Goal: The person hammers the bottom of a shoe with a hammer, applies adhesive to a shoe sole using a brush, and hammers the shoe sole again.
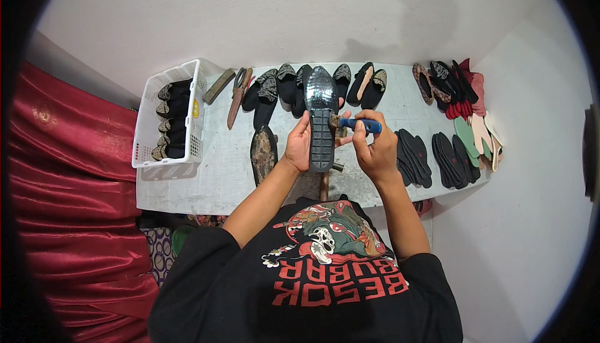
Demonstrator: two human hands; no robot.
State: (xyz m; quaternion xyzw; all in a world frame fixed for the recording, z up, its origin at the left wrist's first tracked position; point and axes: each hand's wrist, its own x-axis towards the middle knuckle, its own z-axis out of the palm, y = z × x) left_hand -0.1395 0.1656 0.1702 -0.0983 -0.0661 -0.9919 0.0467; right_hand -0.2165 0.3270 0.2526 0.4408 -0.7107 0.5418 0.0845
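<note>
A black shoe sole (322,140) with a ribbed grid on its lower half stands over the table, its wide front part glossy and wet-looking. My left hand (299,143) is closed round it, the thumb along its left edge and fingertips showing at its right. In my right hand (377,150) is a brush with a blue handle (367,125), gripped between thumb and fingers. The brush's brown bristle end touches or nearly touches the sole's right edge. Beside my left wrist lies a worn, stained sole-shaped piece (264,154).
Several black patterned shoes (267,88) line the table's back. At left stands a white basket (199,109) of shoes, near scissors (239,78), a knife-like tool (235,107) and a block (219,87). Black insoles (412,155) and green insoles (464,135) lie right. A wooden handle (324,187) shows below the sole.
</note>
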